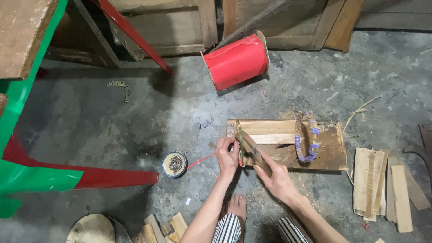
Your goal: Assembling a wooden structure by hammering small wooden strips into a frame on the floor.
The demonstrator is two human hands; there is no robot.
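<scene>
We gripped the long brown knife (256, 157) in our right hand (279, 182), blade slanting up-left toward the thin green strip (239, 141) pinched in our left hand (227, 157).

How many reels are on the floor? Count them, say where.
2. A large red roll lies on its side near the top; a small round reel sits left of the left hand, which pinches its red strand. Others may be hidden.

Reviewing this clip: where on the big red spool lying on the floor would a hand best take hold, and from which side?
The red spool lies tipped on its side, pale end discs facing left and right. Probably best gripped by the right-hand disc rim, coming from the person's side: that edge stands clear of the floor, while timber crowds the far side.
</scene>
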